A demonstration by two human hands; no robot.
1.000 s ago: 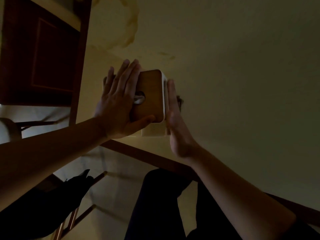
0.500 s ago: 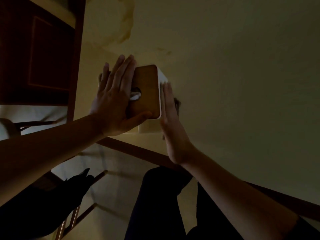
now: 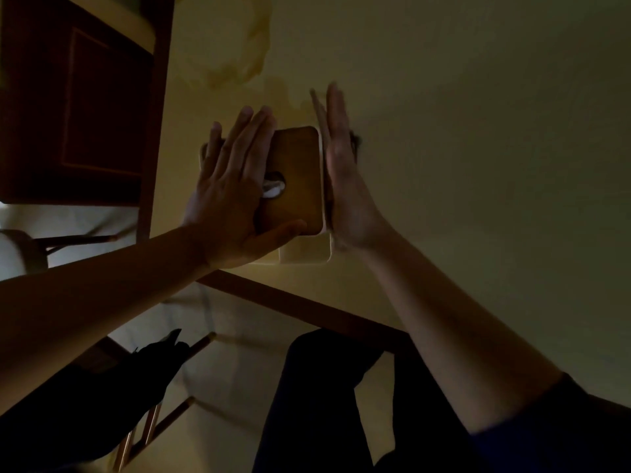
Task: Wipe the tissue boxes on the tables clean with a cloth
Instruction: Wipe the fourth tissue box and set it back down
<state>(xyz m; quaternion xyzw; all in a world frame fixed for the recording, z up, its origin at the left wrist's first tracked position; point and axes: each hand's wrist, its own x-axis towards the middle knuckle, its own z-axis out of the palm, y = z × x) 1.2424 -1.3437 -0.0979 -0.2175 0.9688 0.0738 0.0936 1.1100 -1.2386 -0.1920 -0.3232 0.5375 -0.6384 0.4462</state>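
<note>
The tissue box [image 3: 298, 172] has a brown wooden lid over a pale body and stands near the front edge of the pale table [image 3: 478, 165]. A bit of white tissue [image 3: 274, 190] pokes from the round hole in the lid. My left hand [image 3: 232, 186] lies flat on the left half of the lid, with the thumb stretched along the near edge. My right hand [image 3: 341, 172] presses flat and upright against the box's right side, its fingers straight and reaching past the far corner. A small dark bit, possibly the cloth [image 3: 355, 141], shows behind that palm.
A pale ring-shaped stain [image 3: 235, 52] marks the table beyond the box. Dark wooden furniture [image 3: 78, 104] stands at the upper left. The table's brown edge [image 3: 307, 305] runs below the box. A chair with something dark on it [image 3: 136, 387] and my legs [image 3: 324, 404] are beneath.
My right hand has slid away from me along the box's right side, so its fingertips now pass the far corner. The left hand stays flat on the lid.
</note>
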